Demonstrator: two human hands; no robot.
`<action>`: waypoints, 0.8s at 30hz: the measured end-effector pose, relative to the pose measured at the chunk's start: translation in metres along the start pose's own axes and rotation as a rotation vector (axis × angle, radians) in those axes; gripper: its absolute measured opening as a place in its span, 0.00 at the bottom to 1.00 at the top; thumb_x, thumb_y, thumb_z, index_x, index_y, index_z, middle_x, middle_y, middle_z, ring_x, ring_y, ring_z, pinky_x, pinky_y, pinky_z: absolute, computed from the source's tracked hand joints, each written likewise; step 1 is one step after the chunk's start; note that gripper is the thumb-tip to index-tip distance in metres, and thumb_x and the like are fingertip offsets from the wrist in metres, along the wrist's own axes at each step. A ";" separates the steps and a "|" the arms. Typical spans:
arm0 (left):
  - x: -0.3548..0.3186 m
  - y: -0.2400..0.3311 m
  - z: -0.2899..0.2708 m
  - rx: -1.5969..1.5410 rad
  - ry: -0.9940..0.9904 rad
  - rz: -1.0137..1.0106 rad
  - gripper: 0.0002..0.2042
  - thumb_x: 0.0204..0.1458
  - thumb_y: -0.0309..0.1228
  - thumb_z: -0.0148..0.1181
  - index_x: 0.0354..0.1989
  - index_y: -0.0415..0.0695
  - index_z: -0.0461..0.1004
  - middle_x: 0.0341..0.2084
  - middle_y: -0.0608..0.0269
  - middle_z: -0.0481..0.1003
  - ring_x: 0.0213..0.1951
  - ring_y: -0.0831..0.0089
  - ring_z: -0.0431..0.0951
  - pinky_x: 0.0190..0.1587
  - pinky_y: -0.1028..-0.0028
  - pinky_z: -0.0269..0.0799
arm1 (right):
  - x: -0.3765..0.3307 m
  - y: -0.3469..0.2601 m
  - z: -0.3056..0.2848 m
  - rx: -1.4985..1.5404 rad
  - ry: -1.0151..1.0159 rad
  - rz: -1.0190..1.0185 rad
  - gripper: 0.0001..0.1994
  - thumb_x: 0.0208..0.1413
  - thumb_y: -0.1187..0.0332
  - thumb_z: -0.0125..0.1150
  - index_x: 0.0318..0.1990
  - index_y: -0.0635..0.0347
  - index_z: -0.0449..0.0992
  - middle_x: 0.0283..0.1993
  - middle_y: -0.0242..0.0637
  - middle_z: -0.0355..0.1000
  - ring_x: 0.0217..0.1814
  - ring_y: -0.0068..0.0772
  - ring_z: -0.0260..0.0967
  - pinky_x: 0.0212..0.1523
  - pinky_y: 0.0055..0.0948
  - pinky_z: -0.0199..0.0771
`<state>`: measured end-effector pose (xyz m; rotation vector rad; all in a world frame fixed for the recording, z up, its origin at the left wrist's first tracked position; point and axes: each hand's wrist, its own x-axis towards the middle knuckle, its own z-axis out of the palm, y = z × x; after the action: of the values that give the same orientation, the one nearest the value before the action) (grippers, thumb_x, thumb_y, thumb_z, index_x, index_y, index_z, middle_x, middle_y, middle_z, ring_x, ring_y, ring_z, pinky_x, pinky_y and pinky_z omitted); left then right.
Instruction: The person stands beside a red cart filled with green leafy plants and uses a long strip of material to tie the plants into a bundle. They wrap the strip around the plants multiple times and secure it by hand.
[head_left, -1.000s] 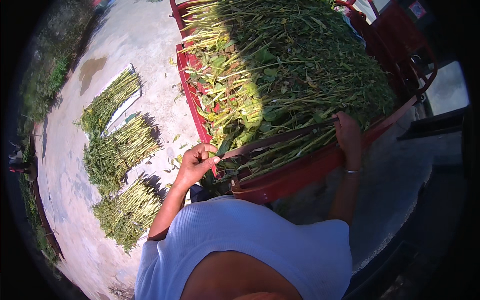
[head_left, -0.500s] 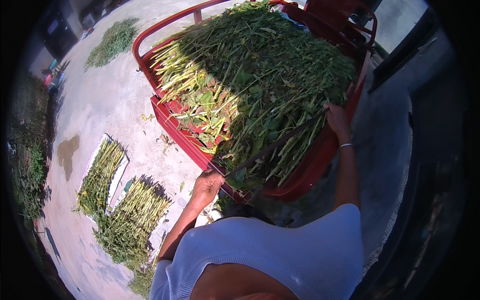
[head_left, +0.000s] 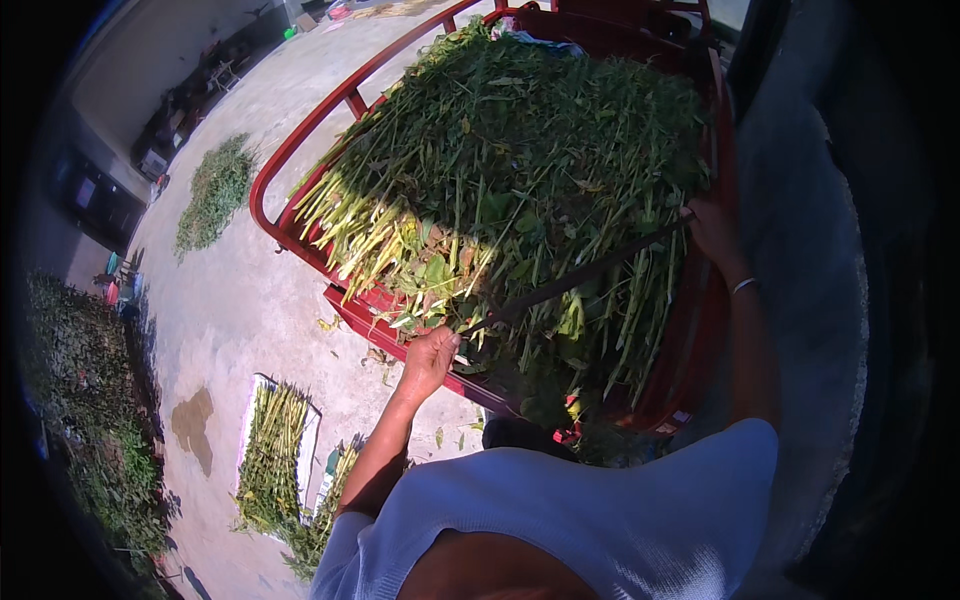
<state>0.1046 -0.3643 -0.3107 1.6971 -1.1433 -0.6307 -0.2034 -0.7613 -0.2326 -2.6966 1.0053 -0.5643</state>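
Note:
A red cart (head_left: 300,165) stands piled high with cut green stalks and leaves (head_left: 520,170). A dark strap or rod (head_left: 590,272) runs across the near end of the pile. My left hand (head_left: 430,358) grips the strap's left end at the cart's red rim. At the cart's right side my right hand (head_left: 712,228), with a thin bracelet on the wrist, holds the strap's other end. My pale sleeveless top fills the lower middle of the view.
Bundles of the same green stalks (head_left: 275,455) lie in rows on a white sheet on the concrete ground at lower left. Another loose heap (head_left: 215,190) lies farther off at upper left. Bushes (head_left: 90,400) line the left edge. A dark wall or vehicle (head_left: 850,250) stands at right.
My view has tilted up and away, so the cart now sits higher and fuller in frame. Both hands have stayed on the strap at the pile's near end.

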 end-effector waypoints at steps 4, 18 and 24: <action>0.057 -0.012 -0.030 -0.048 -0.088 -0.057 0.16 0.59 0.33 0.47 0.19 0.40 0.62 0.11 0.70 0.61 0.14 0.82 0.60 0.18 0.79 0.58 | -0.006 -0.001 -0.002 -0.126 -0.037 0.020 0.08 0.48 0.67 0.57 0.30 0.62 0.70 0.28 0.50 0.68 0.34 0.54 0.67 0.34 0.43 0.65; 0.219 -0.030 -0.099 0.158 -0.265 0.093 0.09 0.54 0.30 0.52 0.25 0.38 0.71 0.13 0.62 0.67 0.17 0.77 0.67 0.20 0.73 0.62 | 0.003 -0.020 0.008 -0.353 -0.039 0.053 0.07 0.47 0.69 0.57 0.29 0.64 0.69 0.29 0.49 0.67 0.32 0.54 0.66 0.33 0.46 0.66; 0.311 -0.078 -0.131 -0.001 -0.258 0.138 0.10 0.52 0.33 0.54 0.25 0.39 0.71 0.14 0.61 0.68 0.17 0.77 0.69 0.21 0.72 0.63 | 0.010 -0.037 0.050 -0.192 -0.036 0.218 0.09 0.52 0.68 0.55 0.26 0.66 0.70 0.22 0.50 0.65 0.26 0.53 0.65 0.29 0.45 0.64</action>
<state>0.3749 -0.5802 -0.3009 1.5514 -1.4283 -0.7783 -0.1535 -0.7373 -0.2626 -2.6947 1.3863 -0.3948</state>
